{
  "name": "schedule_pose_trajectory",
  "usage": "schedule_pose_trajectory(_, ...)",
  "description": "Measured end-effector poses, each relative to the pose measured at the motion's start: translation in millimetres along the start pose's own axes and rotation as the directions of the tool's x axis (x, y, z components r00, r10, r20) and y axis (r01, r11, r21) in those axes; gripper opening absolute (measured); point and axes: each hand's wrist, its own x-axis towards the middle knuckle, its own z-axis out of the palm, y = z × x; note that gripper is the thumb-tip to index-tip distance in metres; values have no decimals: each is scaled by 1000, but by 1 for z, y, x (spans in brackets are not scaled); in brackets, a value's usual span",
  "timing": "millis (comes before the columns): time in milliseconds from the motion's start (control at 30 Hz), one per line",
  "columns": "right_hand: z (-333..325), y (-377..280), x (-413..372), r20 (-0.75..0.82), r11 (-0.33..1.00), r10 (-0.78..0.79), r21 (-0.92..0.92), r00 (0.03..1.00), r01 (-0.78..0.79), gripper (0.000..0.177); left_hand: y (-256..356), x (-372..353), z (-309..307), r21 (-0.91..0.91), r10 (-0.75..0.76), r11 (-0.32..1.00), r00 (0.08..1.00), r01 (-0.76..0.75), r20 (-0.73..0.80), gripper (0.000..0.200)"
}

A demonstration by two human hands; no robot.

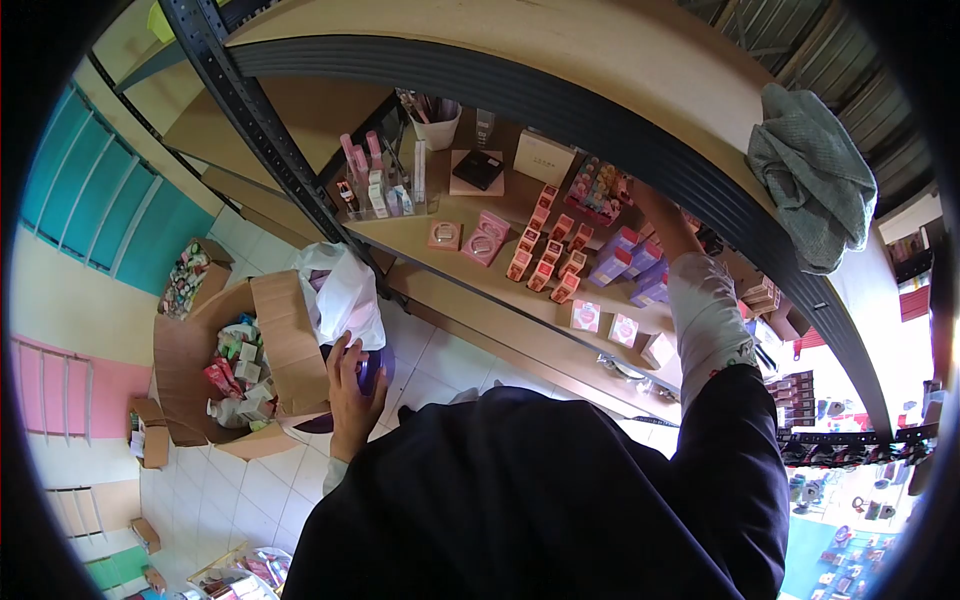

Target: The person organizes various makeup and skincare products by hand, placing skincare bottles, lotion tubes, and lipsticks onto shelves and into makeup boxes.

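My right hand (pixel 655 212) reaches deep onto the shelf (pixel 470 268), beside a colourful patterned box (pixel 597 190) and behind purple boxes (pixel 613 262); its fingers are largely hidden. Low on the left, my left hand (pixel 355 392) has its fingers spread at a rounded purple object (pixel 372 370), just below a white plastic bag (pixel 342 300). Small red-and-orange boxes (pixel 543 272) stand in rows near the middle of the shelf. Pink compact boxes (pixel 486 238) lie left of them, and pale pink boxes (pixel 585 316) sit along the front edge.
A large cardboard box (pixel 290 335) with mixed packages stands on the tiled floor at left. Dark metal posts (pixel 262 125) and a curved upper shelf beam (pixel 480 72) frame the shelf. A grey cloth (pixel 815 175) hangs at upper right. A white brush cup (pixel 437 130) stands at the back.
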Motion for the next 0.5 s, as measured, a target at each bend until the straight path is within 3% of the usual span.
schedule_pose_trajectory(100,2,0,0,11,1000,-4,-3,1000,4,34,2,-3,0,-38,-61,997,998,62,25,52)
schedule_pose_trajectory(300,5,0,-1,30,1000,-11,-6,999,11,35,1,-1,-1,25,13,1000,1000,-14,13,53)
schedule_pose_trajectory(500,6,2,-1,47,1000,-14,-13,999,15,36,-1,-2,0,-1,-3,1000,1000,3,16,53)
